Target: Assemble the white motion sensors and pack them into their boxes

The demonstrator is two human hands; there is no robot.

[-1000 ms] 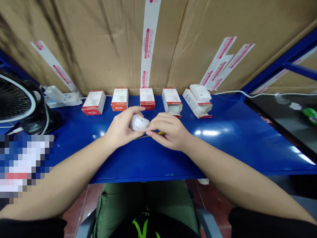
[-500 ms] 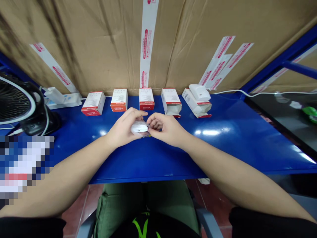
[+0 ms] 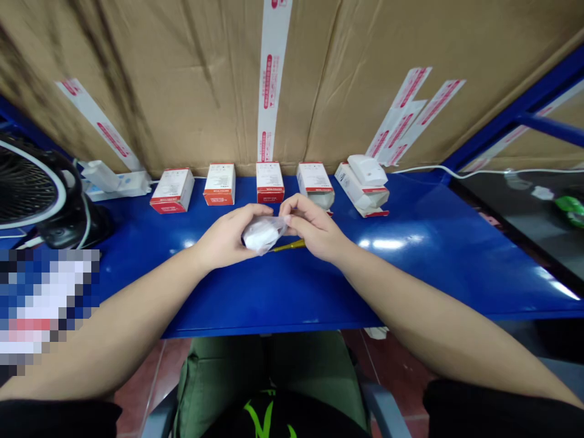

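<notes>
A white detector (image 3: 262, 234) sits inside a clear plastic bag (image 3: 278, 227) above the middle of the blue table. My left hand (image 3: 227, 238) is closed around the left side of the bagged detector. With its fingertips, my right hand (image 3: 314, 231) pinches the bag's right edge. Beneath my hands, a tool with a yellow handle (image 3: 295, 244), which looks like a screwdriver, lies on the table; its far end is partly hidden.
Along the cardboard backing stand several red-and-white detector boxes (image 3: 219, 184). The rightmost box (image 3: 376, 199) is open, with another white detector (image 3: 366, 170) on top. To the left are a black fan (image 3: 31, 188) and a power strip (image 3: 130, 184).
My right hand has risen slightly and pulled the bag's edge up and to the right. The detector has tilted within the plastic, and more of the yellow handle shows.
</notes>
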